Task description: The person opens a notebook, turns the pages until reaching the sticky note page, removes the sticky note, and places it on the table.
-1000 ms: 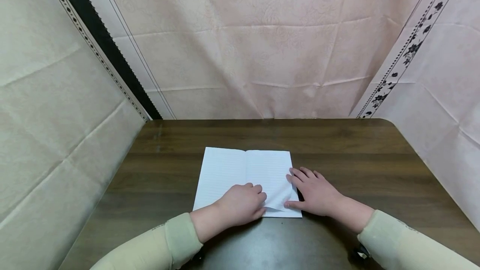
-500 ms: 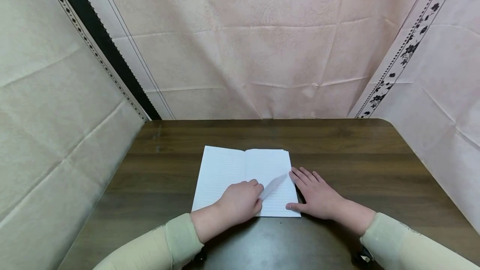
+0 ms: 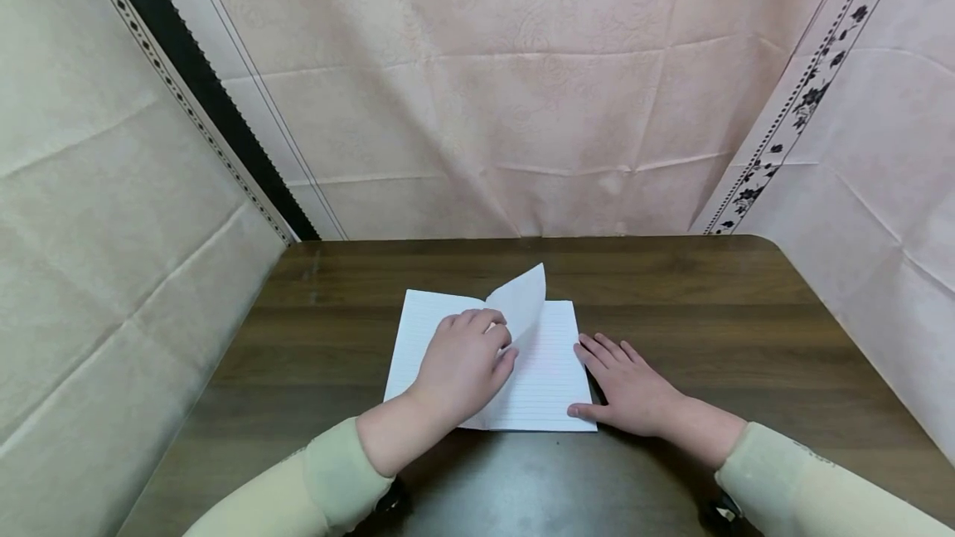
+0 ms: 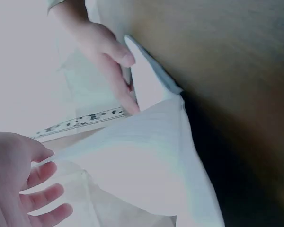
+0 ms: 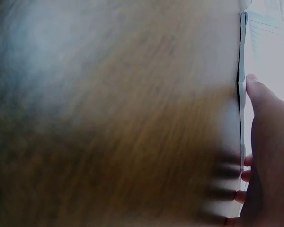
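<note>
An open notebook (image 3: 552,379) with white lined pages lies on the wooden table. One leaf (image 3: 525,297) stands raised near the fold, its far corner pointing up. My left hand (image 3: 466,363) pinches the edge of that leaf between thumb and index finger; in the left wrist view the leaf (image 4: 137,161) stretches in a curve from the left hand (image 4: 23,179) to the fold. My right hand (image 3: 630,384) rests at the notebook's right edge, fingers spread and thumb on the page. In the right wrist view the thumb of the right hand (image 5: 270,123) lies along that edge.
The brown wooden table (image 3: 336,338) extends around the notebook. Behind it hangs a pale pink patterned cloth (image 3: 522,106), with white cloths (image 3: 112,255) on both sides. A dark band (image 3: 216,98) runs down between cloths at the left.
My left hand has lifted the page from the lower right corner and carried it up and left toward the fold. The right hand has stayed at the right edge.
</note>
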`<state>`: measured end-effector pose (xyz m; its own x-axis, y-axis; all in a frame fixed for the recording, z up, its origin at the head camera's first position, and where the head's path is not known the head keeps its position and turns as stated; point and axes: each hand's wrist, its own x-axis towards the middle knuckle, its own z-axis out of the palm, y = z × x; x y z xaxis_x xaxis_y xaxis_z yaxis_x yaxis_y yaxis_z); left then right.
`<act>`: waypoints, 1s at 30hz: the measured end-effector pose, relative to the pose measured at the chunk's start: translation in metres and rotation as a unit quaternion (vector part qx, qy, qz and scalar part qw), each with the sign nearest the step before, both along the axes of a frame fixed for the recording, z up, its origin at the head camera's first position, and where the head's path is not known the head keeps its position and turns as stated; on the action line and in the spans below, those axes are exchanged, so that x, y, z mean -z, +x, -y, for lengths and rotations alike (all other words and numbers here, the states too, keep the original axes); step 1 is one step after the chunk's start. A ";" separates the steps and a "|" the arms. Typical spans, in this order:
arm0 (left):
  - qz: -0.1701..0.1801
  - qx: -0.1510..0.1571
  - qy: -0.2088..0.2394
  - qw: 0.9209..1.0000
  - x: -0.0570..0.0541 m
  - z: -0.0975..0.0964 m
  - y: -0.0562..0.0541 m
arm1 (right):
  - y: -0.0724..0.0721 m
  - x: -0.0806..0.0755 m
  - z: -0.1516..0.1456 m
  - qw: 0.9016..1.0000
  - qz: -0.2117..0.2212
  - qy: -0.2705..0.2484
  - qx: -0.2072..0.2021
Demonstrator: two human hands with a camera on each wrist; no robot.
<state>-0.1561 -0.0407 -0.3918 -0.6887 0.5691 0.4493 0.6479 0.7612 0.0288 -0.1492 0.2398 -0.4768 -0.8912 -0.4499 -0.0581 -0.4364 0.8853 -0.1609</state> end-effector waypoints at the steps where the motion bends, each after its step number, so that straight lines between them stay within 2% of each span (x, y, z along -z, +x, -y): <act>1: -0.010 -0.005 -0.004 1.000 -0.002 0.002 0.001 | 0.000 0.000 0.000 1.000 0.000 0.000 -0.001; 15: -0.069 -0.042 -0.056 0.995 -0.009 0.016 0.009 | -0.001 0.000 -0.001 1.000 0.006 -0.003 -0.005; 25: -0.074 -0.069 -0.054 0.993 -0.015 0.034 0.016 | -0.001 0.001 -0.001 1.000 -0.007 -0.020 -0.015; 30: -0.077 -0.079 -0.046 0.993 -0.016 0.044 0.018 | -0.002 0.003 -0.003 1.000 -0.001 -0.007 -0.011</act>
<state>-0.1383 -0.0852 -0.3758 -0.6999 0.5031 0.5070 0.5116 0.8484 -0.1356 -0.1507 0.2427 -0.4794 -0.8814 -0.4698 -0.0501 -0.4557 0.8733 -0.1721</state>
